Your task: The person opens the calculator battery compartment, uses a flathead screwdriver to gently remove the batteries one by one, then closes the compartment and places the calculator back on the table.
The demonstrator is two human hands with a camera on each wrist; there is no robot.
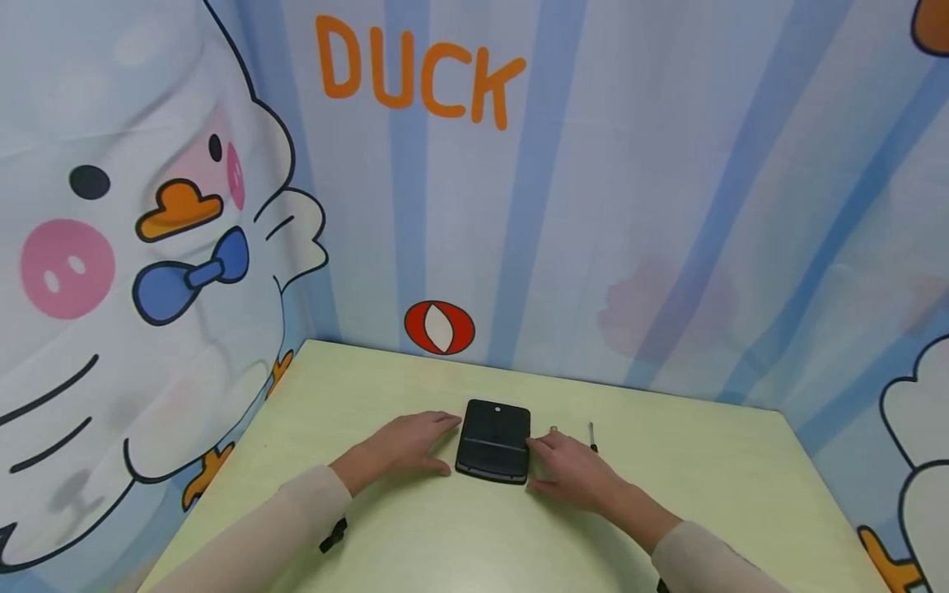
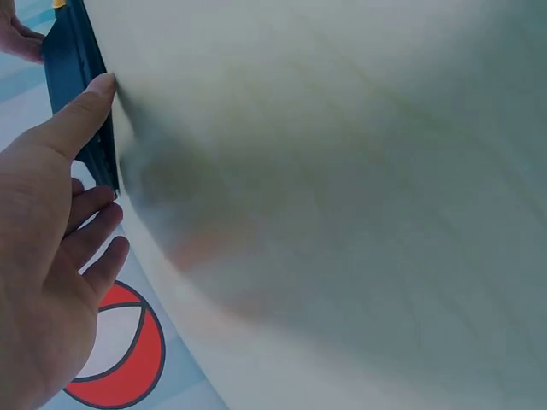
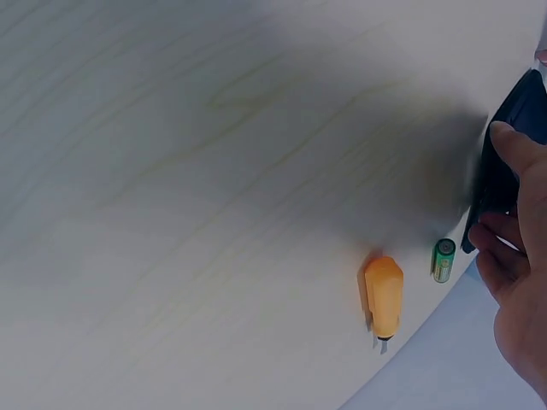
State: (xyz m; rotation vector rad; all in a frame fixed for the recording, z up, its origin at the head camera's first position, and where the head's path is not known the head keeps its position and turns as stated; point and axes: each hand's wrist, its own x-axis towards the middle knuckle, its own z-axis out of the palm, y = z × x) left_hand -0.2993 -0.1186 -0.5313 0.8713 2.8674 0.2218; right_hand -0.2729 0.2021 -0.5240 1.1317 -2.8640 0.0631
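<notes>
A flat black device (image 1: 493,441) with rounded corners rests on the pale table, with a small light round spot near its far edge and a ridge across its middle. I cannot tell its exact kind. At its left edge is my left hand (image 1: 406,445), thumb and fingers spread and relaxed. My right hand (image 1: 577,469) lies at the opposite edge, its fingertips touching the device. Beyond those fingers, the right wrist view has a green battery (image 3: 443,260) and an orange-handled screwdriver (image 3: 384,296); in the head view the right hand partly hides both.
The pale yellow table (image 1: 415,539) runs back to a blue-and-white striped cloth (image 1: 638,206) with printed ducks and the word DUCK. More of this cloth hangs along the left and right sides. A dark strap (image 1: 334,535) shows at the left sleeve.
</notes>
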